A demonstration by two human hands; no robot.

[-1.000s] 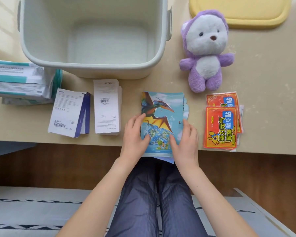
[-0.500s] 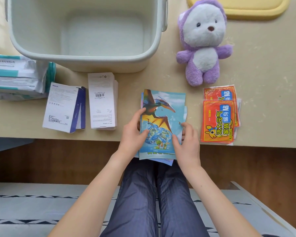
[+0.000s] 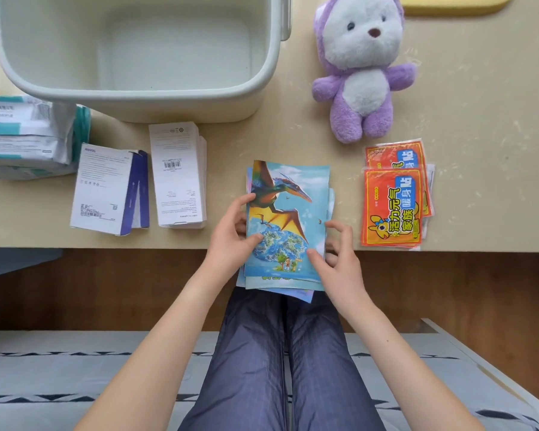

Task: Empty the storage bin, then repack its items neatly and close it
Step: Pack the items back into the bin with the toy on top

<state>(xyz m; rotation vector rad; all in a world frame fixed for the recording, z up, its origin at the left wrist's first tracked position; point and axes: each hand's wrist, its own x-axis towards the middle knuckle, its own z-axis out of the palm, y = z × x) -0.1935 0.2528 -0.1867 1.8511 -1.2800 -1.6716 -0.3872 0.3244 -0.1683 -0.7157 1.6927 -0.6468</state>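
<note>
Booklet stack [image 3: 288, 219] now sits nearer the person than a second ago, with its lower end overhanging the table [image 3: 479, 181] edge above the lap. Left hand [image 3: 231, 244] grips the stack's left edge, thumb on the pterosaur cover. Right hand [image 3: 339, 262] pinches the lower right corner, thumb on top (index finger curled just off the edge). Storage bin [image 3: 137, 94] stands open behind, its bare floor showing. Two white boxes [image 3: 178, 175] and stacked packs [image 3: 25, 135] lie left; orange packets [image 3: 392, 203] and a purple plush toy [image 3: 360, 73] right.
</note>
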